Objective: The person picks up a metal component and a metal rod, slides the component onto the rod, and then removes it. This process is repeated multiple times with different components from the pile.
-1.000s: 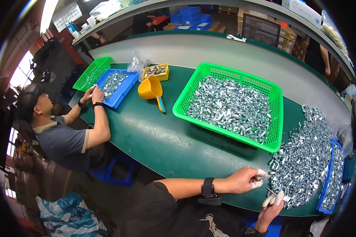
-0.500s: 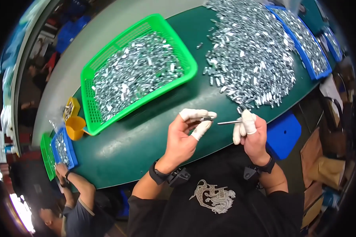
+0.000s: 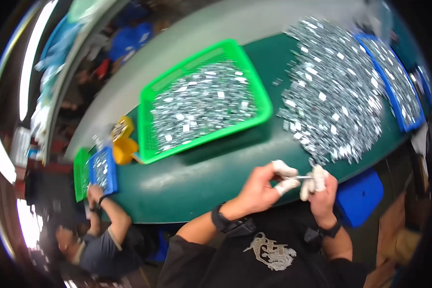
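Though blurred, thin metal rod (image 3: pixel 304 177) crosswise, tip leftward from snug right grip (image 3: pixel 324 193); left grip (image 3: pixel 264 186) narrow, contents unclear.

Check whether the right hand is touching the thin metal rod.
Touching. In the head view, the thin metal rod runs into the white-covered fingertips of the right hand, with no gap showing.

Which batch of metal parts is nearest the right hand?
The loose heap on the tabletop, its edge close by the right hand; the green basket and blue trays hold theirs farther away.
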`<state>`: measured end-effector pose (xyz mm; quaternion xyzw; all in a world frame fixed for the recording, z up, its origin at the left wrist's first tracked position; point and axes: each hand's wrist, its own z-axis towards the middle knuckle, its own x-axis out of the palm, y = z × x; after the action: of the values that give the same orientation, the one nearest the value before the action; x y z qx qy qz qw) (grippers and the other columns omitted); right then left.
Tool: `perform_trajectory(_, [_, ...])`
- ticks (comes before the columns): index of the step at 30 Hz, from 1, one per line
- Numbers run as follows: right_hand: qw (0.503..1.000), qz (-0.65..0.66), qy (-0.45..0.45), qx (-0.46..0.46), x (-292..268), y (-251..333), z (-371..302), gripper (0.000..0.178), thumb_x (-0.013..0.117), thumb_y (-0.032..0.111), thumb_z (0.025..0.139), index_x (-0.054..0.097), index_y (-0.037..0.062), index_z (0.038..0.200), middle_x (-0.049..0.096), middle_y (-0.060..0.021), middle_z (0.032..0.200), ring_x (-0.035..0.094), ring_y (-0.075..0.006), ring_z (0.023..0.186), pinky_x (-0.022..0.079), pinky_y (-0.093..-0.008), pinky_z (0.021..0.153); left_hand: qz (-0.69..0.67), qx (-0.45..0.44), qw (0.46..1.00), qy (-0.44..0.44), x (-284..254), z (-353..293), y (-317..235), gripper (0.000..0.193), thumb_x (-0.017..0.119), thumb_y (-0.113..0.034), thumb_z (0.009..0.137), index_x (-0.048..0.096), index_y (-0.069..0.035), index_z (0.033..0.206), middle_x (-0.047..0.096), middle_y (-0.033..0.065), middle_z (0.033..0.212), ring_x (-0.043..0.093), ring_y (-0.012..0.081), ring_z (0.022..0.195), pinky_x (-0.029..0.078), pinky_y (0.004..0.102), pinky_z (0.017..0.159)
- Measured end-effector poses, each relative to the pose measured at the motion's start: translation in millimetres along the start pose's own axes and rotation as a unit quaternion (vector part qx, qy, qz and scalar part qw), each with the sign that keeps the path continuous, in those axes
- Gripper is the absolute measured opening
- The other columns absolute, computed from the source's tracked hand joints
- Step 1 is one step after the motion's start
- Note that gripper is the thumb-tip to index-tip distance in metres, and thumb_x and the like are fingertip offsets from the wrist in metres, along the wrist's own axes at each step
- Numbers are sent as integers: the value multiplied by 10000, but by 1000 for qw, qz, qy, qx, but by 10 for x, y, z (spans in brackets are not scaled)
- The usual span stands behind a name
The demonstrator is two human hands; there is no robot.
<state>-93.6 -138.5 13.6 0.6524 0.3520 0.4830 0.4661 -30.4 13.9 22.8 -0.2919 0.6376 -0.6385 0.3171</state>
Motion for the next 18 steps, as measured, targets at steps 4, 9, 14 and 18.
perform_trajectory(4, [999,-32,14,23,-5,-71,-25,390,393,261,946,382,91,595,407,21,463,398,-48,389,261,-196,356,-16,23,999,-21,111,11,86,148,617,-38,809,558,14,935,592,65,853,597,154,807,484,281,734])
perform_trajectory(9, [999,-13,40,24,16,-183,26,396,397,264,945,381,89,591,401,25,464,405,-45,390,251,-190,344,53,61,996,-39,74,-49,10,143,601,-90,830,559,12,922,596,70,813,595,156,767,477,280,683])
perform_trajectory(14, [995,-67,66,-35,77,-137,72,404,398,271,945,388,77,590,409,22,468,409,-45,396,257,-188,359,132,100,984,-67,-118,-32,-88,156,578,-135,852,562,8,912,600,78,793,591,168,721,465,285,631])
perform_trajectory(18, [987,-115,55,-99,138,-195,36,414,396,281,945,397,70,589,429,11,473,410,-47,399,262,-185,370,-6,-104,990,92,-214,-25,-28,161,562,-151,860,552,6,895,604,87,804,585,170,696,446,289,601])
